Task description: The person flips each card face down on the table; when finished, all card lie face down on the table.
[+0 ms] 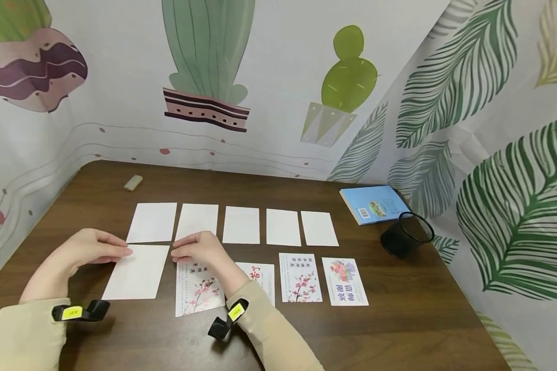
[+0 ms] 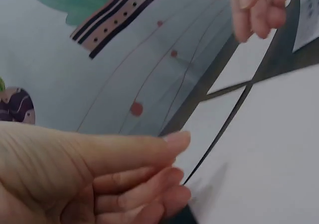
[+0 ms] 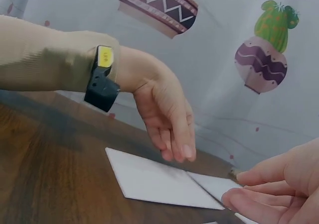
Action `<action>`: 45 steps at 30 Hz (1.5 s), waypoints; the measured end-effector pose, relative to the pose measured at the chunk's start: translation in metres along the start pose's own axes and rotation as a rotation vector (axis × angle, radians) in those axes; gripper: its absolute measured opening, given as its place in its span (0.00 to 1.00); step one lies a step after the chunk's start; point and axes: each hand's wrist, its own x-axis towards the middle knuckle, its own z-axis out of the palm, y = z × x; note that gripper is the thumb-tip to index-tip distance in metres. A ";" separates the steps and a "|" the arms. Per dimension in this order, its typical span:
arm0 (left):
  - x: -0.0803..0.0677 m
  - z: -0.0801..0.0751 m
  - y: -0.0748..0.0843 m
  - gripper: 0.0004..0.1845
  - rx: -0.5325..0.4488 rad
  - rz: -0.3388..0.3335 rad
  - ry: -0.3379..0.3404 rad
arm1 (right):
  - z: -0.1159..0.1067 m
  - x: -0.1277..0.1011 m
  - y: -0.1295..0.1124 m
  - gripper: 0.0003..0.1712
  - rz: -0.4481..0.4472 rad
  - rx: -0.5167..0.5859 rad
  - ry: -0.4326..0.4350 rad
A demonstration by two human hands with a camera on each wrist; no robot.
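Note:
At the front left of the table lies a blank white card (image 1: 136, 273). My left hand (image 1: 93, 248) hovers at its upper left corner, thumb and fingers loosely bent with nothing between them. Close to the card's upper right corner is my right hand (image 1: 205, 251), its fingers also relaxed and holding nothing. Below the right hand, a card with pink blossoms (image 1: 197, 293) lies face up, its top edge partly covered. The right wrist view shows the left hand (image 3: 172, 117) over the white card (image 3: 159, 179), with the right hand (image 3: 274, 186) beside it.
A back row of several blank white cards (image 1: 241, 225) lies behind. Further right in front are a red-lettered card (image 1: 263, 281), partly behind the right arm, another blossom card (image 1: 300, 278) and a bouquet card (image 1: 345, 282). A blue book (image 1: 373, 203), black mesh holder (image 1: 399, 239) and eraser (image 1: 133, 182) lie around.

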 end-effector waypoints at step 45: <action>0.021 0.118 0.084 0.42 0.511 0.466 -0.044 | -0.092 -0.030 0.025 0.19 -0.055 -0.240 0.043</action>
